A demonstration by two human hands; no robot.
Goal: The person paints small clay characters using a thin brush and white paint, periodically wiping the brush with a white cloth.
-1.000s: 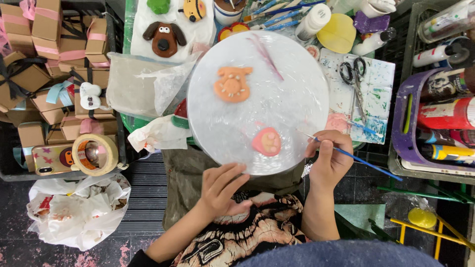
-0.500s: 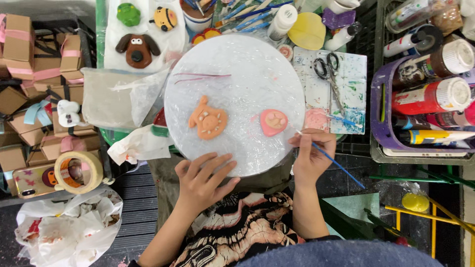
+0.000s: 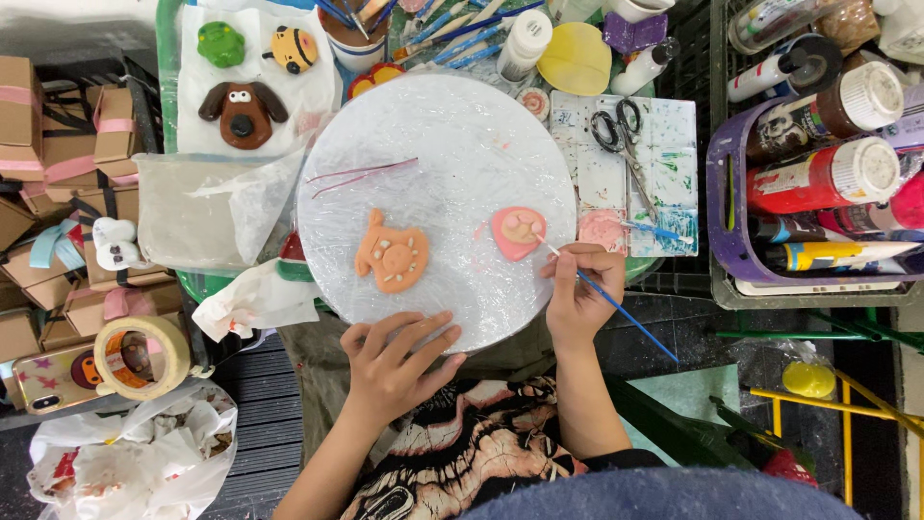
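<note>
A round white board (image 3: 452, 135) wrapped in clear film lies in front of me. On it sit an orange clay figure (image 3: 391, 256) and a smaller pink clay piece (image 3: 517, 232). My right hand (image 3: 577, 294) grips a thin blue-handled paintbrush (image 3: 616, 306), and its tip touches the pink piece. My left hand (image 3: 395, 361) rests on the near rim of the board with fingers spread, holding nothing. A few thin pink clay strands (image 3: 356, 174) lie on the board's upper left.
Finished clay animals, a brown dog (image 3: 243, 113), a green frog (image 3: 220, 43) and a yellow bee (image 3: 292, 48), sit at the back left. Scissors (image 3: 621, 130) lie on a paint-stained palette. Paint bottles (image 3: 823, 178) fill a purple tray at right. Cardboard boxes and a tape roll (image 3: 140, 356) stand left.
The board has been turned, carrying the orange figure and pink piece to new spots. My left hand now rests on the rim, and the brush tip has reached the pink piece.
</note>
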